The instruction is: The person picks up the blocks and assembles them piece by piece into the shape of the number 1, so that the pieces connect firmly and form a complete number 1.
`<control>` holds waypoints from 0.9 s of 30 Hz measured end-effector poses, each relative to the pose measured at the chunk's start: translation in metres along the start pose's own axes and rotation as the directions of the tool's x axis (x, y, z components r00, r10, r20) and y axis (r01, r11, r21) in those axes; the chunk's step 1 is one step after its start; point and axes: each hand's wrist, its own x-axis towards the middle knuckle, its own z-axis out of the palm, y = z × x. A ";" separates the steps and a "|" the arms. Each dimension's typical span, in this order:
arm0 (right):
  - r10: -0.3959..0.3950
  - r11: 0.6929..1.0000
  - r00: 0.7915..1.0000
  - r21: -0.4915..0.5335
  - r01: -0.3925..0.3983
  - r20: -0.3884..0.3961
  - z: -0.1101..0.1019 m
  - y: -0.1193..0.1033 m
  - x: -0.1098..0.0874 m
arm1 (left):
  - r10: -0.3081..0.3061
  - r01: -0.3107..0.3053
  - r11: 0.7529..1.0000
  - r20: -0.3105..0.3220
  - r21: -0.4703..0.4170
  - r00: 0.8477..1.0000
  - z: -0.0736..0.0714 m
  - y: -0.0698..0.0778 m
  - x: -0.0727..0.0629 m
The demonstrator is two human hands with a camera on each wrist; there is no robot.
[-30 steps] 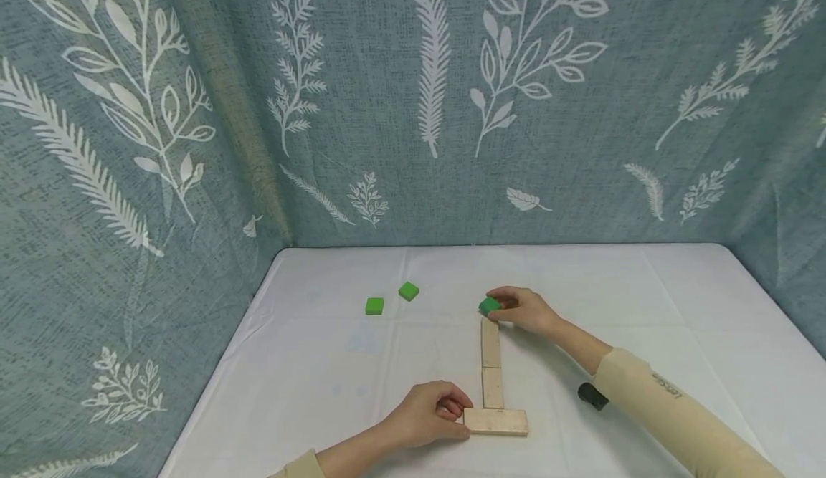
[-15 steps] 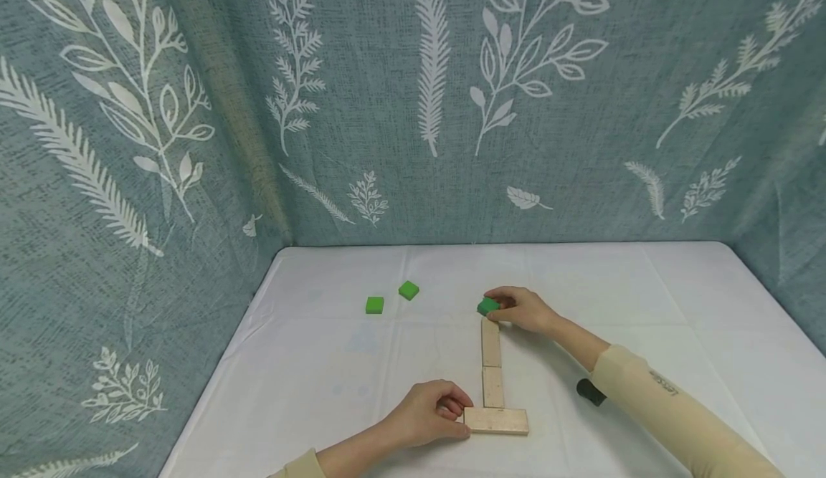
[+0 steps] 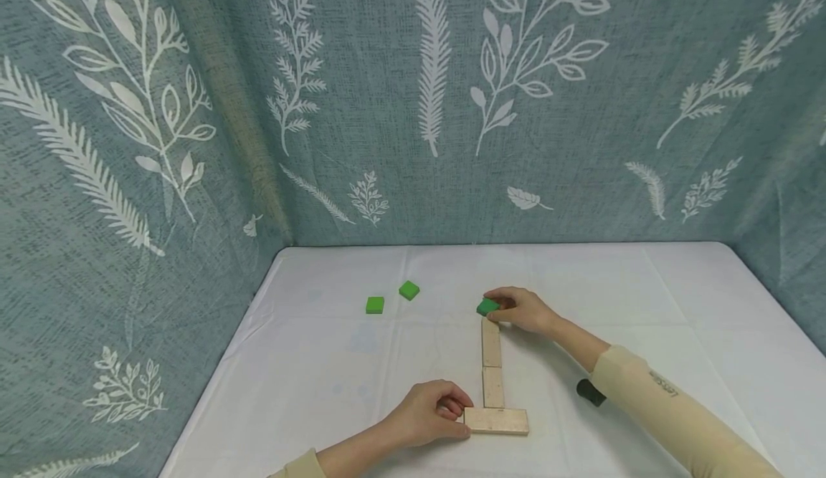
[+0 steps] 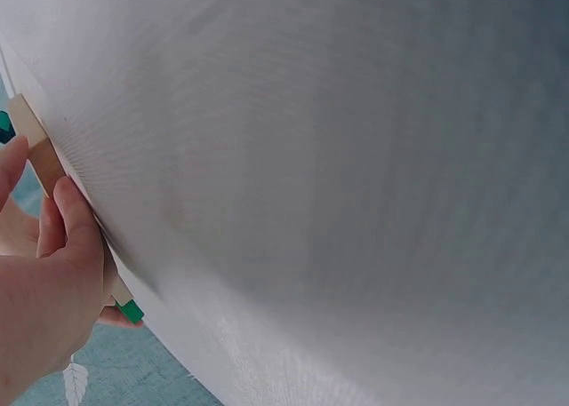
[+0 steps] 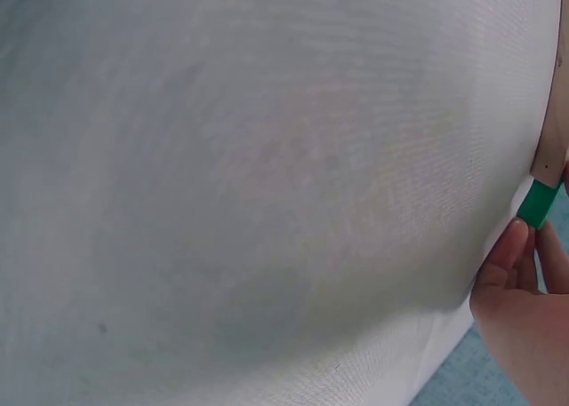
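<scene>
Thumb and fingers of my left hand (image 3: 429,415) hold the left end of a wooden block (image 3: 495,421) that lies crosswise on the table. Behind it, two more wooden blocks, a nearer one (image 3: 493,388) and a farther one (image 3: 491,343), line up end to end, forming an upside-down T with it. At the far end of this line my right hand (image 3: 525,309) pinches a dark green block (image 3: 487,307) between thumb and fingers. In the right wrist view that green block (image 5: 539,202) sits right at the end of a wooden block (image 5: 553,131).
Two lighter green blocks, one squarer to me (image 3: 375,305) and one turned cornerwise (image 3: 409,290), lie on the white tablecloth (image 3: 310,363) to the left. A small black object (image 3: 590,392) is beside the right sleeve (image 3: 671,406). A leaf-patterned curtain (image 3: 387,105) hangs behind the table.
My right hand has shifted the dark green block very slightly left. The left hand and the wooden blocks stay as they were.
</scene>
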 end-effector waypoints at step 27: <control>-0.009 1.000 1.000 -0.020 0.009 -0.005 0.002 0.000 0.000 | 0.004 -0.004 1.000 -0.001 -0.013 1.000 -0.001 -0.003 0.000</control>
